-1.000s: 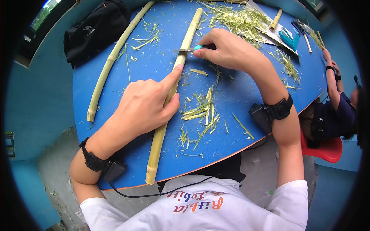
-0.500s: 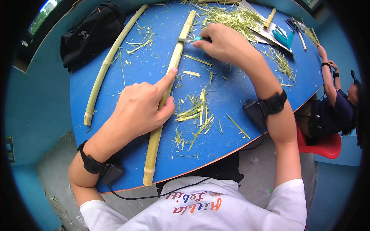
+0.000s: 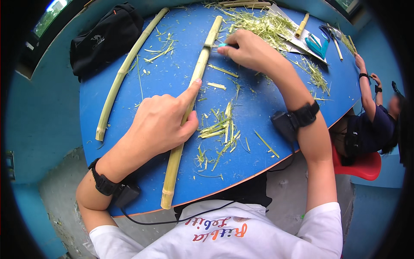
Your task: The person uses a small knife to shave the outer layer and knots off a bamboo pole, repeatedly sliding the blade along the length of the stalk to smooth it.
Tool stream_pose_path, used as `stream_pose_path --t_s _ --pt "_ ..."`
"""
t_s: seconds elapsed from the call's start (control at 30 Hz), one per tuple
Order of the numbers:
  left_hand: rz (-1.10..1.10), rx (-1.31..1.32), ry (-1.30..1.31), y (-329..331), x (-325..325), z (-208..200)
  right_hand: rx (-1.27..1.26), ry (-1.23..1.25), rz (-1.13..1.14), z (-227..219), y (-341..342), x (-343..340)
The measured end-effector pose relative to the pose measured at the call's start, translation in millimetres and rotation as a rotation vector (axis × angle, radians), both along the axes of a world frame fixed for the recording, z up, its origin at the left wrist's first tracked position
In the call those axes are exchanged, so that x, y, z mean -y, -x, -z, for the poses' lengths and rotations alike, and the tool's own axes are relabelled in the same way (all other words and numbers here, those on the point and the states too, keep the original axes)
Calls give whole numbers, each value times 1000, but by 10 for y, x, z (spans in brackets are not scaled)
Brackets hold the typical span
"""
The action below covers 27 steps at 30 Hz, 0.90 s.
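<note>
A long pale-green bamboo stalk (image 3: 173, 166) lies lengthwise in front of me, its near end at the table's edge. My left hand (image 3: 161, 116) is closed around its middle, with the index finger stretched along the top and the thumb on the right side. Near the stalk's far end, my right hand (image 3: 250, 48) grips a small peeler-like tool (image 3: 222, 45) by its teal handle. The tool's metal head rests across the stalk; my fingers hide most of the handle. Green shavings (image 3: 222, 129) lie right of the stalk.
Another bamboo stalk (image 3: 117, 86) lies to the left, near a black bag (image 3: 105, 41). At the far right, a shavings heap (image 3: 263, 23), a short bamboo piece (image 3: 302, 26) and a teal-handled tool (image 3: 317, 45) sit on or by white sheets. A co-worker (image 3: 375, 116) sits at the right edge.
The view has shifted slightly. The tool's head stays near the stalk's far end, with only a slight move of my right hand; my left hand keeps its hold.
</note>
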<state>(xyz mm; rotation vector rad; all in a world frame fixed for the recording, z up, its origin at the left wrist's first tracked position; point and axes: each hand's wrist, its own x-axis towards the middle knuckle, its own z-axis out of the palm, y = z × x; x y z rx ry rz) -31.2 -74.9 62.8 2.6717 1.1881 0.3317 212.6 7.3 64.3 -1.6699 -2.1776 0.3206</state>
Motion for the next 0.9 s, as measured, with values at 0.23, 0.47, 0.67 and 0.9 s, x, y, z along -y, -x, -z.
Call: stream_pose_path --t_s 0.23,0.47,0.67,0.9 --pt "18 2 11 -23 3 -10 98 -99 102 49 77 0" --pt "26 -17 -6 -50 -2 -3 108 -181 202 167 -63 -255" --pt "10 -8 16 -34 -27 -6 81 -223 176 171 -171 -168" --pt "9 0 -6 16 -8 31 72 -31 31 -48 3 88"
